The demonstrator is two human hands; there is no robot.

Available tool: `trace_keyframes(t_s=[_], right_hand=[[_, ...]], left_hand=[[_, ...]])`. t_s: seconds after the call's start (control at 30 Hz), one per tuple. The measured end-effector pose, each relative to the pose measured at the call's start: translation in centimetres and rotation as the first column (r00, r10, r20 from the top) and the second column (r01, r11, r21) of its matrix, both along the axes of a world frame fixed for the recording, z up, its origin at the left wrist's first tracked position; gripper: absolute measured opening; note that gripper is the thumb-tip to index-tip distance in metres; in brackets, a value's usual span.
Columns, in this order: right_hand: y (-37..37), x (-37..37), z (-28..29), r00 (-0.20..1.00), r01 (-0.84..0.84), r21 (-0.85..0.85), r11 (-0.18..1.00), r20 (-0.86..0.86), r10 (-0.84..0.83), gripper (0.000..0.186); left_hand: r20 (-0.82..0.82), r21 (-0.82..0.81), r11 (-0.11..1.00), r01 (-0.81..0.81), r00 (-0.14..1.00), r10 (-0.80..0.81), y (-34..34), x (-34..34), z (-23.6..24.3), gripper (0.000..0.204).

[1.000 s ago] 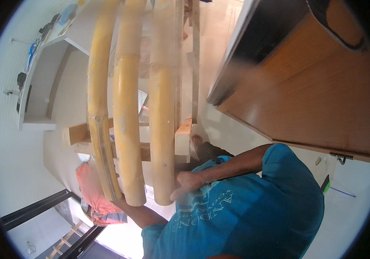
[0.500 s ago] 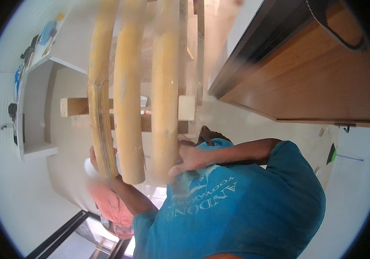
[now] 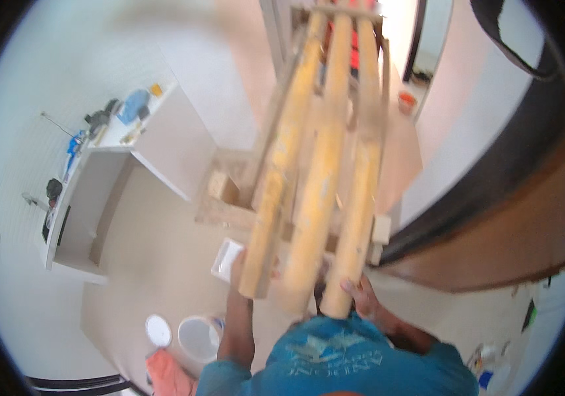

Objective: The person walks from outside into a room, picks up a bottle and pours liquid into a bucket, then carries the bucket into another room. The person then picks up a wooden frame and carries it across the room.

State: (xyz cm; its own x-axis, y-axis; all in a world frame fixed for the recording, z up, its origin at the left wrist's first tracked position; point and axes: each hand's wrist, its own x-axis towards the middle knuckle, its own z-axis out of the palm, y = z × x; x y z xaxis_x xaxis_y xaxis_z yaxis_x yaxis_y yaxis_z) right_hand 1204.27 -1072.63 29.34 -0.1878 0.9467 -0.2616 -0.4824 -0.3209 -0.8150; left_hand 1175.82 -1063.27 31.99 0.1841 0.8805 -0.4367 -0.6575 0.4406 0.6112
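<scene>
Three long yellow bamboo poles run away from me side by side across a wooden rack, their near ends close to my chest. At the near end of the left bamboo pole is my left hand, closed round its outer side, with the fingers mostly hidden underneath. My right hand grips the right bamboo pole near its end, its thumb lying on top. Between them, the middle bamboo pole is touched by neither hand as far as I can see. The poles look slightly blurred.
Wooden blocks stick up at the rack's sides. A white shelf unit stands left, a brown wooden panel right. On the floor are a white bucket, a round lid and a white tray. An orange-red bucket stands farther off.
The view has swung up, so the poles' far ends and more of the room now show. Both hands stay at the outer poles' near ends and appear farther apart.
</scene>
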Motion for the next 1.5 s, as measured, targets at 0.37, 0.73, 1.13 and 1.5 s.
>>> trace_keyframes(t_s=[0.37, 0.73, 1.13, 1.5], right_hand=[[-6.8, 20.1, 5.4, 0.987, 0.155, -0.028, 0.987, 0.045, -0.154, 0.046], [7.3, 23.1, 3.5, 0.911, 0.366, 0.022, 0.93, 0.195, -0.363, 0.059], [23.4, 23.7, 2.6, 0.874, 0.459, -0.106, 0.882, 0.229, -0.428, 0.06], [34.6, 28.6, 3.3, 0.889, 0.447, -0.102, 0.889, 0.157, -0.429, 0.061]], left_hand=[[0.186, -0.028, 0.965, 0.261, 0.95, -0.252, -4.8, 21.9, 4.1, 0.065], [0.482, 0.056, 0.91, 0.41, 0.788, -0.384, 10.2, 25.4, 1.0, 0.081], [0.506, 0.184, 0.761, 0.622, 0.604, -0.615, 27.7, 26.7, -0.3, 0.082], [0.188, 0.161, 0.764, 0.624, 0.741, -0.645, 38.4, 31.7, 1.0, 0.073]])
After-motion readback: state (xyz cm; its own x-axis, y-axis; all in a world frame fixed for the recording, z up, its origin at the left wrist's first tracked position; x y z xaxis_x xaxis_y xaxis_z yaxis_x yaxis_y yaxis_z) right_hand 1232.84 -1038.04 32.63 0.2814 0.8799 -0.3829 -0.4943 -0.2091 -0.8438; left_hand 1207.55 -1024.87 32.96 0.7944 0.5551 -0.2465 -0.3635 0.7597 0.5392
